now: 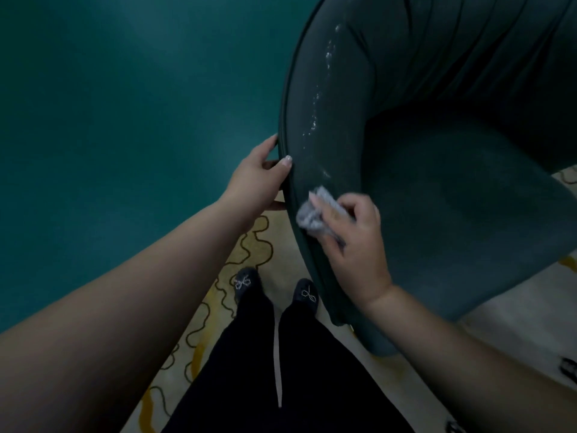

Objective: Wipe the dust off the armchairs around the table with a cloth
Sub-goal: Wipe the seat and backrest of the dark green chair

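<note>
Dim, teal-tinted light is flattening everything; the wide lens is bending the edges, and the crumpled grey cloth is blurring slightly.

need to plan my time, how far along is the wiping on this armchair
Done: nothing here clearly reads as finished. In hand: the right hand presses the grey cloth on the lower inner side of the teal armchair, while the left hand grips its outer edge. Left: a trail of white specks still runs up the inner side above the cloth. Any other armchairs are out of view.
</note>
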Action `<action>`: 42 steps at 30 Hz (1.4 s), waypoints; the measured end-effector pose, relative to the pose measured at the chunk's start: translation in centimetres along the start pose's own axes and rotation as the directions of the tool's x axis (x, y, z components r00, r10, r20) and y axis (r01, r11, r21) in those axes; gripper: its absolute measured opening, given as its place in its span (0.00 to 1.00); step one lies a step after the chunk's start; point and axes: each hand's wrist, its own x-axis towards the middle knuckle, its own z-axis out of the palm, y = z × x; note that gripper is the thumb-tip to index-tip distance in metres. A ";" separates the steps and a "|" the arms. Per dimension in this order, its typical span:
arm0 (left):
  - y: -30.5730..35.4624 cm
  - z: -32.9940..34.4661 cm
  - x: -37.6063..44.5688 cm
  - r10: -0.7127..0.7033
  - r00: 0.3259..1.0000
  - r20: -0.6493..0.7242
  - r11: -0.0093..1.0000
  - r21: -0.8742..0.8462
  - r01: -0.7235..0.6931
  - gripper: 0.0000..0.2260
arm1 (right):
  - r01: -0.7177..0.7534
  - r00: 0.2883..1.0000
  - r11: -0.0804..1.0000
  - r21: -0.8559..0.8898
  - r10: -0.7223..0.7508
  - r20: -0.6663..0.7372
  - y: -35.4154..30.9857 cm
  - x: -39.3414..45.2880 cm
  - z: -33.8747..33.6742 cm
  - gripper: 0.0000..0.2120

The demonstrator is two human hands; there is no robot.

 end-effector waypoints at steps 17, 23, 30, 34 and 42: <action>2.8 -2.0 4.3 0.010 0.990 0.139 1.000 -0.027 -0.006 0.17 | -0.013 0.998 0.998 -0.056 0.010 -0.055 -0.1 2.9 1.1 0.23; 4.2 -2.6 5.8 0.025 0.978 0.208 0.999 0.024 -0.030 0.16 | -0.078 0.989 0.989 -0.127 0.061 -0.132 -0.2 10.9 2.3 0.22; 5.1 -3.2 7.5 0.004 0.963 0.270 0.999 0.047 -0.017 0.17 | -0.088 0.990 0.987 -0.133 0.073 -0.117 -1.3 7.1 2.5 0.22; 6.2 -3.7 8.4 0.011 0.950 0.311 0.999 0.038 -0.024 0.18 | -0.131 0.980 0.976 -0.175 0.101 -0.172 -0.9 13.3 2.8 0.21; 6.9 -4.1 9.5 0.012 0.926 0.376 0.998 0.060 -0.037 0.18 | -0.252 0.950 0.956 -0.148 0.215 -0.228 -2.1 9.7 3.7 0.26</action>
